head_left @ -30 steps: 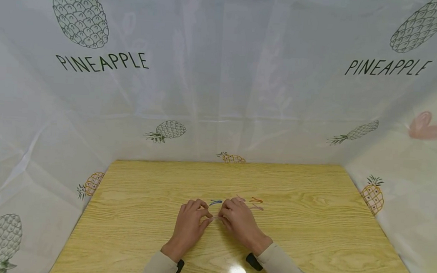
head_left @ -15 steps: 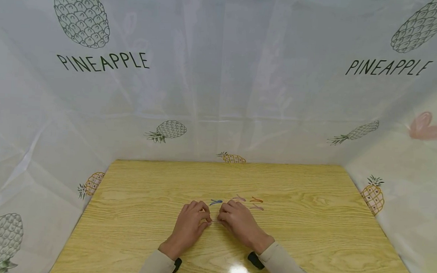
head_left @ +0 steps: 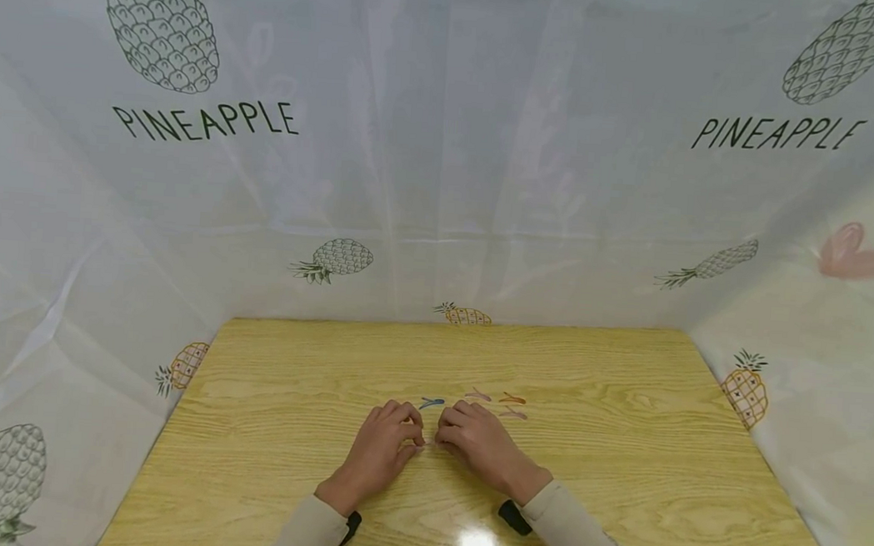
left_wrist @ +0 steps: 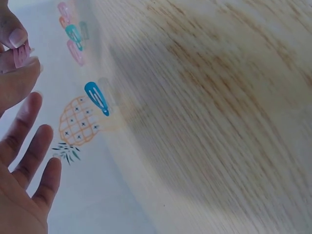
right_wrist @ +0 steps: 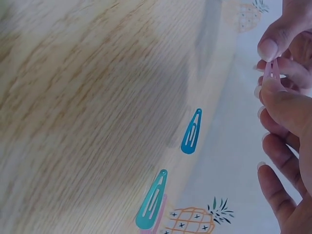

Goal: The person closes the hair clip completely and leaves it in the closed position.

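Observation:
Between my hands is a pink snap hair clip (left_wrist: 21,56), one end pinched by the thumb and finger of each hand. My left hand (head_left: 382,441) grips it from the left, its other fingers spread out in the left wrist view. My right hand (head_left: 481,447) holds the opposite end, and the clip (right_wrist: 272,70) shows between thumbs in the right wrist view. A blue hair clip (head_left: 432,403) lies on the table just beyond the hands. A teal hair clip (right_wrist: 152,200) lies near it, hidden by my right hand in the head view.
Further right on the wooden table (head_left: 621,451) lie an orange hair clip (head_left: 513,399) and two pink hair clips, the back one (head_left: 479,395) and the nearer one (head_left: 514,414). A white pineapple-print sheet (head_left: 428,181) stands around the table's back and sides.
Both hands have drawn slightly toward the body, with the pink clip still between them. The clips on the table have not moved.

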Tool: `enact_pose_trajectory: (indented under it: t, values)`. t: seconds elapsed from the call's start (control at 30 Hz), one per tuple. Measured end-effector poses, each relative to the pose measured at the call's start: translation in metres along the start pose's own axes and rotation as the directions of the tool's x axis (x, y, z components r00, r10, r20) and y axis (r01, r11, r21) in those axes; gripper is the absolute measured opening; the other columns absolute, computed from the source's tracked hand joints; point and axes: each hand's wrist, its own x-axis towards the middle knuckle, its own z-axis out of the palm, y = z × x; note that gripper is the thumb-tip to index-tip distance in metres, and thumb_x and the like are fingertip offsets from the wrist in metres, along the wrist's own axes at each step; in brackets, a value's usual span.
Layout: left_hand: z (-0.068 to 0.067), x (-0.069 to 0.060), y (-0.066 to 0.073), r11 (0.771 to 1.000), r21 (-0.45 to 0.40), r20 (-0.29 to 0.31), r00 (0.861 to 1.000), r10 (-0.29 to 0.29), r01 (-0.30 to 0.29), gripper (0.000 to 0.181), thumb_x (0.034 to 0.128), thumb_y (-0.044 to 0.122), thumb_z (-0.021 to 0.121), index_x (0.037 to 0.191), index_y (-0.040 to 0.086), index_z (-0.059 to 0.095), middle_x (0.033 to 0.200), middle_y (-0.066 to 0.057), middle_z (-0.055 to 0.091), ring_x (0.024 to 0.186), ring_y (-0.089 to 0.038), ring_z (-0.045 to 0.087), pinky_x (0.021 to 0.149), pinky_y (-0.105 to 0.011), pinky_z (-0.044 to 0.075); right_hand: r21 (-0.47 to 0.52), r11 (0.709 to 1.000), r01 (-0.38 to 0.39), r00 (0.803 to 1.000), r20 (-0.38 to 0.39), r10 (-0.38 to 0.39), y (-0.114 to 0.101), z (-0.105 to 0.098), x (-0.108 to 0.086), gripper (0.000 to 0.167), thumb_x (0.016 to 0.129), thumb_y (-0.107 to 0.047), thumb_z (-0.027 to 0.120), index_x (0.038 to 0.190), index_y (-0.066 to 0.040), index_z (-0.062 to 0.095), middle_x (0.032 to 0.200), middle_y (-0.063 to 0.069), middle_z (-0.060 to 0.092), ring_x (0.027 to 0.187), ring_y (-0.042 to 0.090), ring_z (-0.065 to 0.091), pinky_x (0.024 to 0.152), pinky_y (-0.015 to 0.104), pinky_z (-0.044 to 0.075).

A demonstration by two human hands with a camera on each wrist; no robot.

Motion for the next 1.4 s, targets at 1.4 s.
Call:
enact_pose_trajectory:
  t: [1.4]
  values:
    - [-0.0059,-0.0015,-0.0063,0.962,-0.252,0.089,0.992,-0.089,0.109,0.009,0.0939,0.014,0.082,0.086,0.017,0.079,0.111,0.000,0.064,0.099,-0.016,0.055,0.088,-0.043,0.049,0.116,0.993,0.014,0.997,-0.077,-0.005,-0.0008,-0.0009,-0.0008,0.025,0.080,-0.014,0.095,0.096,-0.017,0.076,0.100,-0.005,0.067,0.091,0.011,0.064,0.084,0.024,0.055]
